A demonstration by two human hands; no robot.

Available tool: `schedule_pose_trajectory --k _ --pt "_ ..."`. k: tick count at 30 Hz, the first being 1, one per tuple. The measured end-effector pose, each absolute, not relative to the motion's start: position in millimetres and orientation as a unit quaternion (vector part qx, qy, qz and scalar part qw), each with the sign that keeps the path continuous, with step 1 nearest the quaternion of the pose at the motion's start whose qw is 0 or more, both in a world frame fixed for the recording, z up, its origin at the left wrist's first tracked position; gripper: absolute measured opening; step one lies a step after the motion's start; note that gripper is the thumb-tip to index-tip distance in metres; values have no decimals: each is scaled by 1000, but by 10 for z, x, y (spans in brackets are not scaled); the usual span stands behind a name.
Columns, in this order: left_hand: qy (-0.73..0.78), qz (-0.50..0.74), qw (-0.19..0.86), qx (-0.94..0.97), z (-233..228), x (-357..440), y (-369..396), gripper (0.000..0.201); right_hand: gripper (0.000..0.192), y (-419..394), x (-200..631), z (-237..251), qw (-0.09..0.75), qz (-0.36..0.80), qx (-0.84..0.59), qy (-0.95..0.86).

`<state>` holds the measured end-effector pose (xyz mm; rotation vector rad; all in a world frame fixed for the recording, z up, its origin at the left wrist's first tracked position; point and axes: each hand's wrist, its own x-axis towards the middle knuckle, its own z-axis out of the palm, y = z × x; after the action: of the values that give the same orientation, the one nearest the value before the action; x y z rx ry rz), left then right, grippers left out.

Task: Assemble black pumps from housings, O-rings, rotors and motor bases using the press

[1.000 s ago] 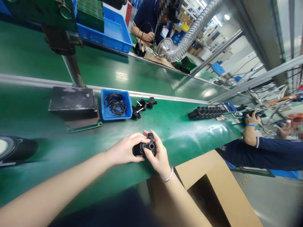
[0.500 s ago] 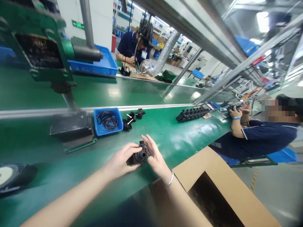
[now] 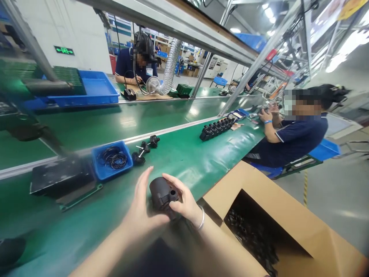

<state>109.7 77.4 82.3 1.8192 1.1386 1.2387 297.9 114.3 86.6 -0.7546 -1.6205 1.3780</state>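
Note:
My right hand grips a black plastic pump from the right, its thumb by the short round nozzle. The pump's cylindrical end points up and left above the green bench. My left hand is open on the pump's left side, fingers stretched upward and thumb reaching under it. A gap shows between those fingers and the pump; whether the thumb tip touches it I cannot tell. Beyond my hands lie several small black parts, some with white pins. A blue bin beside them holds thin black rings.
An open cardboard box with many dark parts stands at the bench's right edge. Several black housings form a row farther along. The black base block of a press is at left. One co-worker sits right, another across.
The pump has turned, its cylindrical end now upward. My left hand has let go and spread; my right hand has closed on the pump. The view has shifted, showing more inside the cardboard box.

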Motion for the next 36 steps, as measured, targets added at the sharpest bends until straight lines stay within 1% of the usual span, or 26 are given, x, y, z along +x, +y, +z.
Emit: schedule_pose_trajectory --k 4,6,8,12,17,19,22,25,27,30,32,34,36 --pt "435 436 429 661 894 1160 799 93 91 1120 3027 934 432 543 -272 -667" --pt "424 454 446 645 953 1201 814 82 90 1124 3054 981 429 542 -270 -670" --pt "411 480 448 632 1001 1252 817 76 87 1130 3087 1028 431 546 -266 -668" --pt "400 508 457 612 1055 1353 824 75 82 1138 3144 1065 440 556 -255 -658" --pt "399 512 506 567 1111 1440 942 76 87 1206 3188 1037 460 571 -264 -627" --pt "380 515 521 564 1116 1472 1017 76 88 1260 3227 1061 459 557 -275 -635" --pt "341 552 524 551 1096 1553 1137 80 88 1333 3327 1125 453 506 -283 -677" --pt "331 589 529 514 1049 1721 1267 82 90 1347 3440 1120 477 449 -304 -692" --pt "349 600 547 468 995 1894 1362 77 95 1332 3498 1046 486 371 -331 -719" --pt "392 592 599 370 874 2206 1508 62 100 1340 3565 886 475 243 -389 -751" --pt "405 574 641 309 785 2401 1596 54 98 1384 3624 807 470 202 -438 -739" --pt "403 557 674 271 709 2542 1671 51 97 1441 3704 775 457 177 -472 -733" --pt "385 547 695 264 661 2607 1730 50 95 1488 3791 778 444 154 -473 -745"
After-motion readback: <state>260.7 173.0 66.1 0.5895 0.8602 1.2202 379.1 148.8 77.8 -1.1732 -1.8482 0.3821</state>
